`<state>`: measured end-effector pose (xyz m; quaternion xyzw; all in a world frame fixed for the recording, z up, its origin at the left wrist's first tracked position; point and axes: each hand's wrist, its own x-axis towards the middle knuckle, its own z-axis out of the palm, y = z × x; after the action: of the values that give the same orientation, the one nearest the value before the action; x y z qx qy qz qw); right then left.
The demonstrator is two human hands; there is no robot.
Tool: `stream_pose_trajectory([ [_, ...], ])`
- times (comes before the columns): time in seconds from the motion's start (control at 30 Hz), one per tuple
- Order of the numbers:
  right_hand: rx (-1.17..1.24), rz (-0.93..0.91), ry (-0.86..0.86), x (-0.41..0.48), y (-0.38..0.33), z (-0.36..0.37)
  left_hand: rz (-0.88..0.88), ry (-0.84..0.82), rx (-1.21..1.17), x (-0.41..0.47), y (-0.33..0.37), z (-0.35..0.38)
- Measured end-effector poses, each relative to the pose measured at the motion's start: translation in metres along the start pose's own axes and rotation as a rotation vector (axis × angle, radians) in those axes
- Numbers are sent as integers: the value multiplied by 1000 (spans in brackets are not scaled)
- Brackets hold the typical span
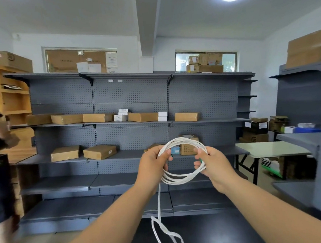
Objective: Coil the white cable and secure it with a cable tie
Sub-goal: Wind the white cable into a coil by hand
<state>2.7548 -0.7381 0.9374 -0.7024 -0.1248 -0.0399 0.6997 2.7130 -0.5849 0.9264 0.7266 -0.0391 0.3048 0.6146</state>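
1. Here we hold the white cable (182, 158) coiled before the grey shelving (130, 97), left hand (152, 164) and right hand (212, 165) each closed on a side.
2. The hanging tail (159, 206) is uncoiled; it may snag.
3. If either grip loosens, the loops could spring apart.

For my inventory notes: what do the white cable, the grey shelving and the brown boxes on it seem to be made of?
White cable: probably matte plastic sheathing, since it bends into smooth loops.
Grey shelving: likely painted metal, given its thin shelves and perforated back panel.
Brown boxes: cardboard, plain brown, with a slight sheen, perhaps tape or wrap.
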Motion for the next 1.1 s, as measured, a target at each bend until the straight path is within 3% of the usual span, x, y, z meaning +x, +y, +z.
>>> stream_pose_trajectory([
  [0.17, -362, -155, -12, 4, 6, -7, 64, -26, 118, 7, 2, 4],
  [0.37, -772, -438, -111, 12, 8, -5, 133, -203, 357, 10, 0, 8],
  [0.53, -944, -455, -214, 14, 13, 5, 183, -298, 572, 16, -2, 5],
  [0.83, -881, -559, -78, 15, 8, 1, -5, -417, 171, 17, -14, -5],
  [1.0, -714, -690, 96, 18, -22, 2, 298, -232, 276, 31, 25, -1],
  [1.1, -685, -735, 131, 19, -32, 6, 384, -196, 294, 33, 41, -3],
])
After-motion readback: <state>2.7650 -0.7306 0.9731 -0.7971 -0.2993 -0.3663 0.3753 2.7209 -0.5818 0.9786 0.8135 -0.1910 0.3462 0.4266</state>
